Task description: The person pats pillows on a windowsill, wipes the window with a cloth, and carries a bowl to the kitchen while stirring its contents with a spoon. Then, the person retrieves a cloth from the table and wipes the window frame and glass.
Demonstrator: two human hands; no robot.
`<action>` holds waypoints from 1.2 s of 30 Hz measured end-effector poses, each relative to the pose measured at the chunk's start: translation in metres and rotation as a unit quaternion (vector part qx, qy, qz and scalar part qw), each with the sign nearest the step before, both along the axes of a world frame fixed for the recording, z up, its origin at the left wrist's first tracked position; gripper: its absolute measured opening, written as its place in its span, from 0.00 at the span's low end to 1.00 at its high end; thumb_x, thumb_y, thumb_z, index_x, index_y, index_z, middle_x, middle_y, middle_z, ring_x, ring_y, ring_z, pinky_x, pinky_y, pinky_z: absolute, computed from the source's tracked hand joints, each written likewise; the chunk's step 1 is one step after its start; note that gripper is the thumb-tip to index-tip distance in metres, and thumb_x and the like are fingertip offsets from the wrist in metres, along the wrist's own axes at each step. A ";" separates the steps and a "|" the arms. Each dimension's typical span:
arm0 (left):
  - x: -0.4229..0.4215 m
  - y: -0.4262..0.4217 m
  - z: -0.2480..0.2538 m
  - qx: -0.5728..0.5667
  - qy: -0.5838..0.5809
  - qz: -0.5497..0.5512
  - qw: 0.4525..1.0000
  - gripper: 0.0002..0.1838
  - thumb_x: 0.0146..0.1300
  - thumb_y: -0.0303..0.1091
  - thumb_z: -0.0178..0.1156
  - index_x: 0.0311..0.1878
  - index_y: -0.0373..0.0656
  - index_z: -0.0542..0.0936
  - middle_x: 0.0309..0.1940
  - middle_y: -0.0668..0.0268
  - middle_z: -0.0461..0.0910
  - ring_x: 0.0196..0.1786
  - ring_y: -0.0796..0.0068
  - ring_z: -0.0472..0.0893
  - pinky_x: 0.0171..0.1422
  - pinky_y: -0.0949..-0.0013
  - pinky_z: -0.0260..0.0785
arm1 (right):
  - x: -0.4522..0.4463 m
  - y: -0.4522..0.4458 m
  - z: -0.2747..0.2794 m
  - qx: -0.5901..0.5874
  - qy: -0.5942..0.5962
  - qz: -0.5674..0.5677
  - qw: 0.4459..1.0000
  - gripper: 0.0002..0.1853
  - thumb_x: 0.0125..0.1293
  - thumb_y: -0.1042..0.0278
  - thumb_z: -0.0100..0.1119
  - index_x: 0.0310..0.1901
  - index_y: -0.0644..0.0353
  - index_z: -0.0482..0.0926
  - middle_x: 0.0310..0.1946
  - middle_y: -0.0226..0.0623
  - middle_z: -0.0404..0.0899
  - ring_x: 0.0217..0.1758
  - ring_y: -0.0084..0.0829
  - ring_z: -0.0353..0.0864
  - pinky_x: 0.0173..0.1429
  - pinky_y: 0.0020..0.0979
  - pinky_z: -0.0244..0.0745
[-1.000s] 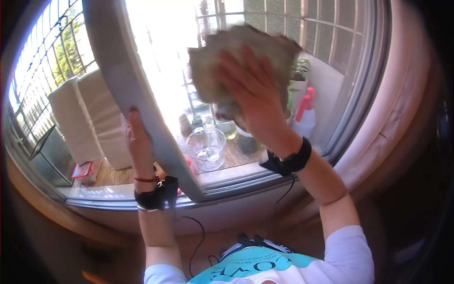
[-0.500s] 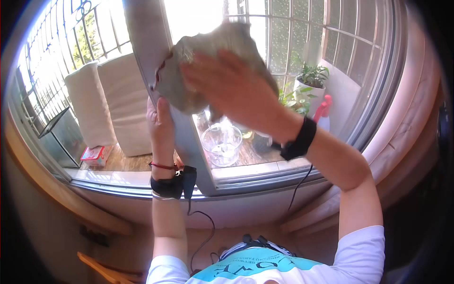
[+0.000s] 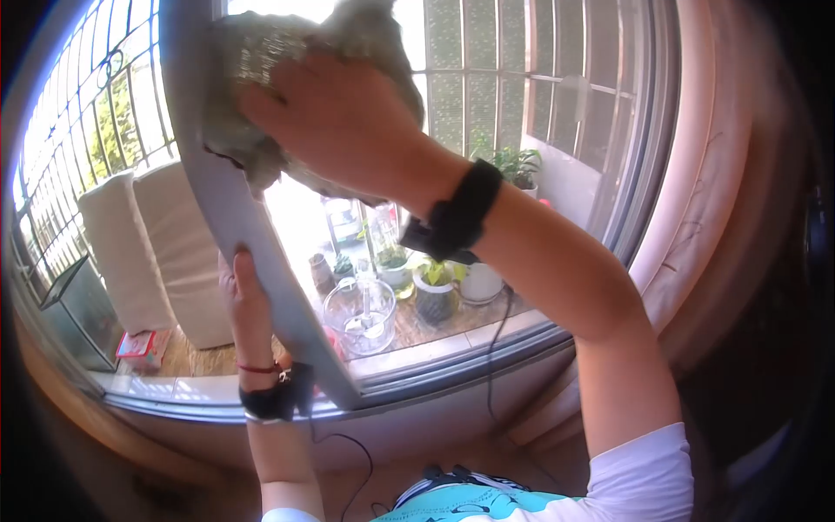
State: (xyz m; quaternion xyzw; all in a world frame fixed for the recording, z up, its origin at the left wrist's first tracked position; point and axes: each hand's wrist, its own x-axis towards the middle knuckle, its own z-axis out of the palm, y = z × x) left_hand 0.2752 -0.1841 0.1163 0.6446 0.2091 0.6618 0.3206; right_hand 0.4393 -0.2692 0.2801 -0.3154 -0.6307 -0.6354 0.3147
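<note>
A greyish-green cloth (image 3: 383,43) lies bunched and partly spread under my right hand (image 3: 339,122), high up at the window. The fingers of that hand bend into the cloth and press it near the top of the sliding sash. Lower down, my left hand (image 3: 247,291) grips the edge of the grey window frame (image 3: 291,313), its thumb on the near face; its other fingers are mostly hidden. Each wrist wears a black strap with a small device, and a thin cable hangs from it.
Beyond the glass stand a clear bowl (image 3: 358,324), several potted plants (image 3: 435,291), beige cushions (image 3: 178,261), a glass tank (image 3: 83,304) and a red-and-white box (image 3: 139,346). Metal bars (image 3: 500,113) close off the outside. A pink curtain (image 3: 704,174) hangs at the right.
My view has shifted, so the window scene sits lower and further left. My right hand has moved the cloth up along the window, its fingers now more bent. My left hand stays on the frame.
</note>
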 end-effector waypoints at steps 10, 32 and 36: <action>0.000 -0.008 0.000 0.024 0.002 0.033 0.999 0.21 0.66 0.47 0.44 0.49 0.36 0.68 0.32 0.67 0.70 0.34 0.78 0.68 0.39 0.73 0.63 | 0.200 -0.087 0.031 0.117 0.222 -0.123 0.960 0.14 0.54 0.67 0.55 0.44 0.57 0.71 0.38 0.42 0.77 0.38 0.45 0.77 0.39 0.40 0.72; -0.005 -0.004 -0.016 -0.045 0.027 0.052 0.997 0.24 0.70 0.48 0.34 0.48 0.33 0.66 0.38 0.56 0.68 0.39 0.66 0.68 0.47 0.65 0.61 | 0.317 -0.138 0.075 0.030 0.417 0.078 0.905 0.13 0.60 0.67 0.46 0.46 0.58 0.74 0.33 0.46 0.79 0.34 0.41 0.80 0.38 0.38 0.74; 0.001 0.010 -0.022 0.057 0.026 0.187 0.980 0.26 0.68 0.53 0.37 0.47 0.37 0.68 0.33 0.65 0.71 0.33 0.79 0.71 0.37 0.74 0.65 | 0.324 -0.138 0.112 0.094 0.276 -0.262 0.920 0.11 0.60 0.72 0.43 0.37 0.63 0.77 0.32 0.48 0.79 0.36 0.42 0.80 0.42 0.37 0.73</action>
